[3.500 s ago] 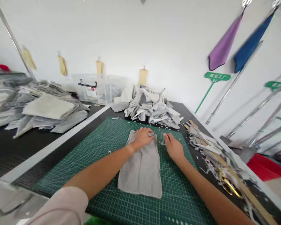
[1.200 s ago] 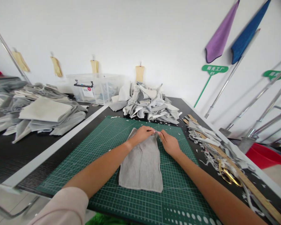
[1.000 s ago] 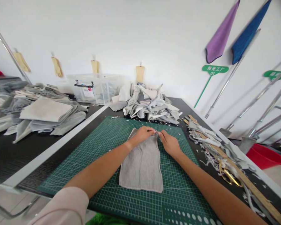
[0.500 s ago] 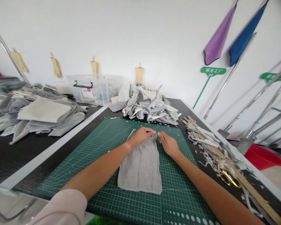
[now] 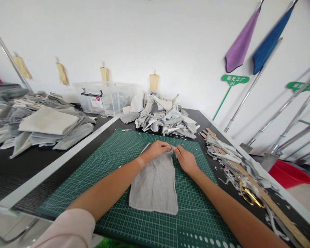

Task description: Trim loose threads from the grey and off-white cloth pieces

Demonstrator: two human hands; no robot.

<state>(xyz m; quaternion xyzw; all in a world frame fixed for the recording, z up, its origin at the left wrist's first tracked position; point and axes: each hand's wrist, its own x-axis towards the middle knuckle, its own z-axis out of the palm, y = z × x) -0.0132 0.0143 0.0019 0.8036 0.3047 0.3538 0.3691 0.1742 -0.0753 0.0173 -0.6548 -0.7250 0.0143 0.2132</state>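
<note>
A grey stitched piece of cloth (image 5: 155,186) lies on the green cutting mat (image 5: 108,186), its near end flat and its far end gathered up a little. My left hand (image 5: 158,148) pinches the cloth's far edge, reaching over its upper left part. Close beside it, my right hand (image 5: 186,159) grips the far right corner between thumb and fingertips. The two sets of fingertips nearly meet there, and the bit of fabric between them is mostly hidden.
Behind the mat rises a heap of grey and white fabric pieces (image 5: 165,113). Folded cloths (image 5: 49,122) are stacked at left, near a clear plastic box (image 5: 105,98). Gold-handled scissors (image 5: 250,196), scraps and a wooden ruler (image 5: 271,203) lie along the right edge.
Almost nothing differs. My right fingertips have shifted slightly left, closer to my left hand, at the cloth's far corner.
</note>
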